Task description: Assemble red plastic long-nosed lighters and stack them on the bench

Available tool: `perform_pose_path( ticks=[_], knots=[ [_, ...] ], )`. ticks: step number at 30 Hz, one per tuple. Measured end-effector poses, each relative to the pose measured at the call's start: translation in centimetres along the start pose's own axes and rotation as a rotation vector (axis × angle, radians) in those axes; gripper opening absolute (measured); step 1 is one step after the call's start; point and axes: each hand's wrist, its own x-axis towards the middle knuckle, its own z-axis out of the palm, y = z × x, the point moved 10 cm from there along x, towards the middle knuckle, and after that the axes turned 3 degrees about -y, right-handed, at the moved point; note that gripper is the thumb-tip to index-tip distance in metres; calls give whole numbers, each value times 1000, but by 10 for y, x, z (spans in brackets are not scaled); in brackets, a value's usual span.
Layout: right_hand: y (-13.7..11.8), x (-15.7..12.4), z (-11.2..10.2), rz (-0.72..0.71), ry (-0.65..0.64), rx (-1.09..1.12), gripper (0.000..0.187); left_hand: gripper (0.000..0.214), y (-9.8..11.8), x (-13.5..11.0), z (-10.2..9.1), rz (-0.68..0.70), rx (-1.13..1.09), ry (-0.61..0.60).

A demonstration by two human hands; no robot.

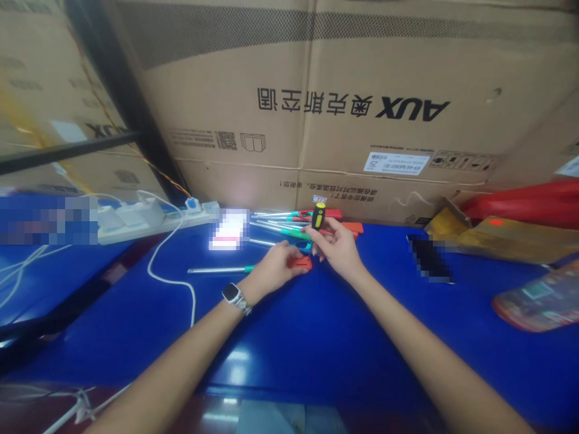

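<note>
My left hand point(274, 268) is closed around a long-nosed lighter. Its thin metal tube point(217, 270) points left, a green collar sits behind my fingers, and its red handle end point(302, 263) shows past the fingertips. My right hand point(338, 246) grips a short screwdriver point(319, 215) by its black and yellow handle. The screwdriver stands roughly upright, its tip down near the red handle; the fingers hide most of the shaft. Whether the tip touches the lighter, I cannot tell. Just behind both hands lie several similar lighters point(275, 226) with metal tubes and red and green parts.
A lit, blurred phone point(230, 229) lies beyond my left hand. Left of it runs a white power strip point(158, 220) with a white cable point(156, 271). A dark phone point(429, 259) and a clear plastic jar point(538, 301) are at right. A large cardboard box point(289, 66) stands behind.
</note>
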Motion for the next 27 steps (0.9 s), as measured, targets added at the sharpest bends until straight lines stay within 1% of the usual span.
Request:
perform_pose_path(
  ticks=[3, 5, 7, 10, 13, 16, 18, 19, 20, 21, 23, 25, 27],
  knots=[
    [-6, 0, 5, 17, -122, -3, 43, 16, 0, 0, 0, 3, -16, 2],
    [-5, 2, 1, 21, -116, -7, 41, 17, -2, -1, 0, -8, -24, -2],
    [-1, 3, -5, 19, -50, -19, 42, 18, -3, -1, 1, -14, -24, 1],
    [6, 3, -11, 1, 76, -63, 50, 17, -3, -1, 1, -8, -19, 12],
    [6, 0, -14, -40, 188, -104, 53, 17, -2, 0, 2, 3, 1, 3],
    [0, -3, -22, -67, 244, -82, 48, 20, 1, -1, 2, 35, 45, -26],
    [-5, -6, -32, -69, 264, -72, 43, 32, 3, -3, 0, 64, 88, -59],
    [-6, -8, -36, -60, 253, -87, 41, 40, 3, -4, -2, 76, 112, -78],
    [-5, -11, -36, -37, 203, -122, 39, 47, 2, -5, -4, 83, 136, -93],
    [-1, -14, -35, 0, 139, -181, 37, 50, 2, -7, -8, 90, 159, -107],
    [10, -24, -31, 74, 10, -345, 32, 44, -1, -9, -16, 93, 205, -128],
    [21, -37, -23, 115, -116, -531, 27, 37, -6, -11, -22, 80, 229, -144],
    [29, -46, -16, 128, -203, -625, 22, 29, -10, -12, -25, 74, 223, -168]
  ],
)
